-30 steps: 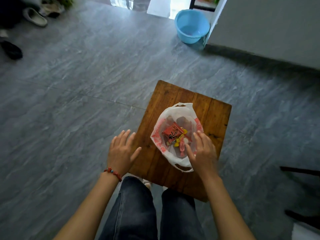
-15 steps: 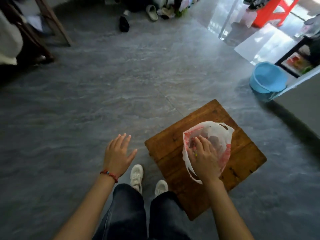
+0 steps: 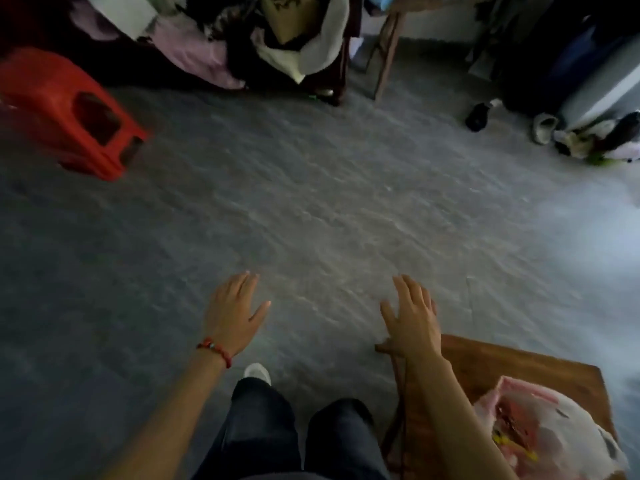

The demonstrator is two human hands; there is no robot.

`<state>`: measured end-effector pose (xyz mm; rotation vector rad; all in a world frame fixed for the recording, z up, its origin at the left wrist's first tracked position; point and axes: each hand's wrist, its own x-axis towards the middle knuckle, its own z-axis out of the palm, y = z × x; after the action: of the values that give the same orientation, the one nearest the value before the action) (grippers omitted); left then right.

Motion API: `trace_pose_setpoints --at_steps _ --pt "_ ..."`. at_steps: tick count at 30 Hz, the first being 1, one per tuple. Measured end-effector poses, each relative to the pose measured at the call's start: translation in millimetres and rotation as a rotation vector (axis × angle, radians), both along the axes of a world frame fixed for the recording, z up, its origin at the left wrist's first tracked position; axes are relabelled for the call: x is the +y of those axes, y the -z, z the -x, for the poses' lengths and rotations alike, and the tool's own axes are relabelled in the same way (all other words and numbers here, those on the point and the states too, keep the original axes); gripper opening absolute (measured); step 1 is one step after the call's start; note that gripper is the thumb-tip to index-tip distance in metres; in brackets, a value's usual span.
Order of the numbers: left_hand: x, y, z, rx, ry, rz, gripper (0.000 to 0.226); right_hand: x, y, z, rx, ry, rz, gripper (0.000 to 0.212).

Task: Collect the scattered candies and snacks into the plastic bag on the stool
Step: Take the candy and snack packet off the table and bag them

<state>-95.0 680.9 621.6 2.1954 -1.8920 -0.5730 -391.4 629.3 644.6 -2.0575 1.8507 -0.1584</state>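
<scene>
The plastic bag [image 3: 550, 441] sits at about four o'clock in the view, low in the right corner, resting on the wooden stool [image 3: 512, 372]. It is white with pink-red print, its mouth slack and open, and red and yellow wrappers [image 3: 509, 431] show through and inside it, too blurred to tell apart. The stool's near corner lies under the right forearm.

The right hand [image 3: 412, 313] is at about five o'clock from the centre, palm down, fingers straight and lightly spread with the thumb out to the side, holding nothing. It hangs over the grey floor [image 3: 311, 209] just beyond the stool's corner, clear of the bag. The left hand [image 3: 232, 310] is at about seven o'clock, also palm down and empty, fingers close together and the thumb splayed; a red bead bracelet [image 3: 214, 349] circles its wrist. The two hands are well apart.

Below them are dark trouser legs [image 3: 263, 427] and the toe of a white shoe [image 3: 257, 372] at six o'clock. A red plastic stool [image 3: 69, 112] lies tipped on the floor at ten o'clock. A heap of clothes [image 3: 214, 39] fills the eleven-to-twelve o'clock edge, and shoes [image 3: 543, 128] lie at two o'clock.
</scene>
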Motion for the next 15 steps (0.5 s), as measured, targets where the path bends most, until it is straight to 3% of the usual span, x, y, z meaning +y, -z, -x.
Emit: trace_pose_setpoints --at_steps 8,15 --pt "50.6 -1.5 -166.5 0.019 -0.330 0.018 0.067 -38.8 -3.5 -205.1 -0.024 -0.356 0.029 0.051" --pt "105.4 -7.1 -267.9 0.010 -0.624 0.032 0.065 -52.2 -9.9 -356.6 -0.012 -0.661 0.021 0.051"
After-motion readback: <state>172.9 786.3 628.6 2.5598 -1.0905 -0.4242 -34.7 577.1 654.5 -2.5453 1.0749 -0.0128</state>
